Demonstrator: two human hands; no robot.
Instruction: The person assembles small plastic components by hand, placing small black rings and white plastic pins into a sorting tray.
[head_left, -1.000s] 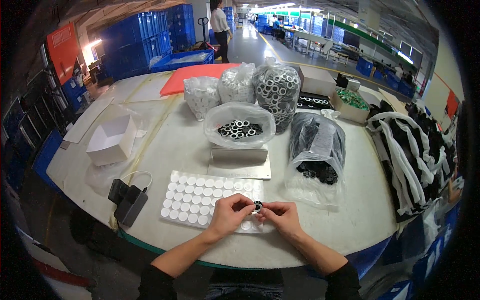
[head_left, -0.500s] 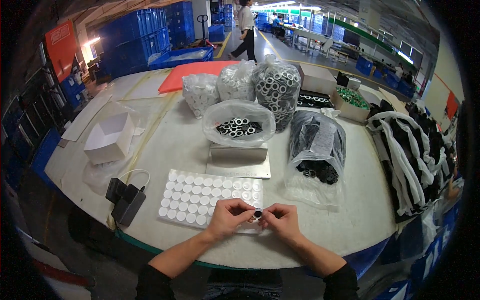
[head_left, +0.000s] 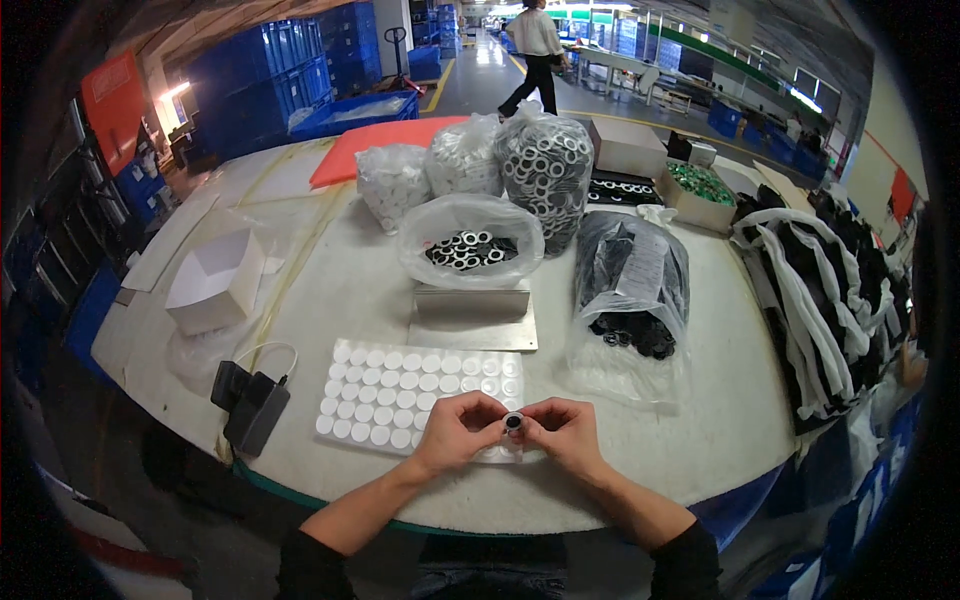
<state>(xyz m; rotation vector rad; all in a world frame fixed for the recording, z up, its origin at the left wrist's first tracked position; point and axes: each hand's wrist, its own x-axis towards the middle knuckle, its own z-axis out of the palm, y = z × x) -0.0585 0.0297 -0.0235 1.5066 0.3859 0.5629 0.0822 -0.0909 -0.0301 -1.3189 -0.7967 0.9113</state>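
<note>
Between the fingertips of both hands is a small round ring (head_left: 513, 422), black inside with a pale rim. My left hand (head_left: 462, 432) pinches it from the left, and my right hand (head_left: 562, 434) from the right. Both hands are over the right front part of a white tray (head_left: 408, 388), whose rows hold round white discs; the cells at its far right look different, with ring marks. My hands hide the tray's near right corner. Beyond it, an open clear bag (head_left: 412, 262) of black-and-silver rings rests at a metal stand (head_left: 470, 330).
Right of the tray lies an open bag (head_left: 630, 260) of black parts. Full bags, one a tall bag of rings (head_left: 546, 165), stand behind. A white box (head_left: 217, 282) and a black power adapter (head_left: 255, 412) are left. Black-and-white strips (head_left: 800, 300) pile at the right edge.
The ring between my fingers has tilted so its dark opening shows more fully. My hands stay almost in place. The person in the background has walked to the right.
</note>
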